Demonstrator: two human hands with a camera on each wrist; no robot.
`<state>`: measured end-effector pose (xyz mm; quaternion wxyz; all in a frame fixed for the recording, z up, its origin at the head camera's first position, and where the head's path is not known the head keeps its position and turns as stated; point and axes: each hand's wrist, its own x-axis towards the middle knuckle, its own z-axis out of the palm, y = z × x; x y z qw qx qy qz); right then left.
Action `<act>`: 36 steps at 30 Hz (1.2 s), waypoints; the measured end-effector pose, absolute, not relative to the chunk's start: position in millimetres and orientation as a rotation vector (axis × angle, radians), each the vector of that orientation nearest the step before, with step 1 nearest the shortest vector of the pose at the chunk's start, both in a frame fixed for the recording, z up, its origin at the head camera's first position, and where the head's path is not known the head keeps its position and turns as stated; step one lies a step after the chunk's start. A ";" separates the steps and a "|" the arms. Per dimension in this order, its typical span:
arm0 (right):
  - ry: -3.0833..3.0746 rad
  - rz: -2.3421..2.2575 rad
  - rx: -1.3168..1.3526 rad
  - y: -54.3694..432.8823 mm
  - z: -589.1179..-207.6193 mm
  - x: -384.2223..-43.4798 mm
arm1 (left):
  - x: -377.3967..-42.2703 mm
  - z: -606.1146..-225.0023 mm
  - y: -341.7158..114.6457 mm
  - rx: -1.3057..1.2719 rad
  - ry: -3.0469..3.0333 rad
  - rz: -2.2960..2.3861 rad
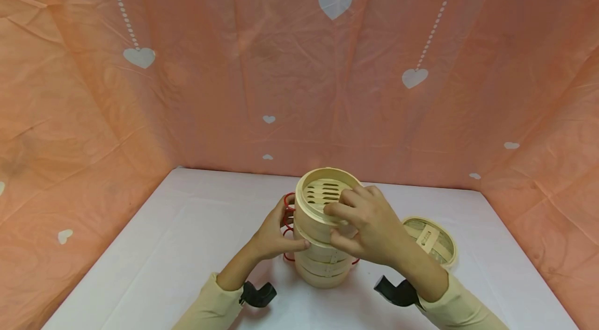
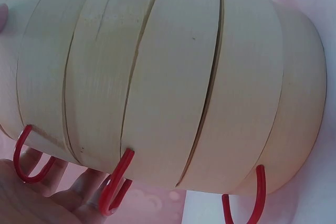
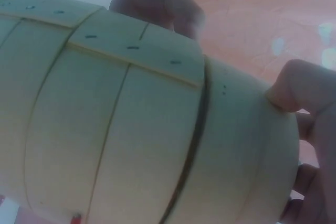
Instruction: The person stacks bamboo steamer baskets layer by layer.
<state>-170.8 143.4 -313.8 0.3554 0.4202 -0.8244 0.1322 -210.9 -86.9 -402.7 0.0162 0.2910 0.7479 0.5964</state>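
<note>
A stack of pale bamboo steamer baskets [image 1: 323, 270] with red loop handles [image 2: 115, 182] stands upright on the white table. My left hand [image 1: 273, 234] grips the stack from its left side, thumb on the front and fingers behind near the red loops. At the top basket [image 1: 312, 215], whose slatted base shows from above, my right hand [image 1: 369, 223] pinches the near right rim. Its thumb presses the outer wall in the right wrist view, while the other fingers hook over the rim. A dark seam runs beneath this basket there.
A round woven bamboo lid or basket [image 1: 432, 241] with a flat crosspiece lies on the table [image 1: 210, 200] to the right, partly behind my right forearm. Pink cloth [image 1: 299, 86] with white hearts hangs behind the table and along both sides.
</note>
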 end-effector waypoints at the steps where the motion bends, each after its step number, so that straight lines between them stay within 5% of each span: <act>1: -2.130 0.340 1.086 143.1 -314.0 -170.7 | -211.0 -403.0 -86.9 0.904 2.326 1.855; 36: -2.176 0.306 1.061 139.0 -316.6 -165.7 | -209.5 -403.3 -88.4 0.886 2.354 1.842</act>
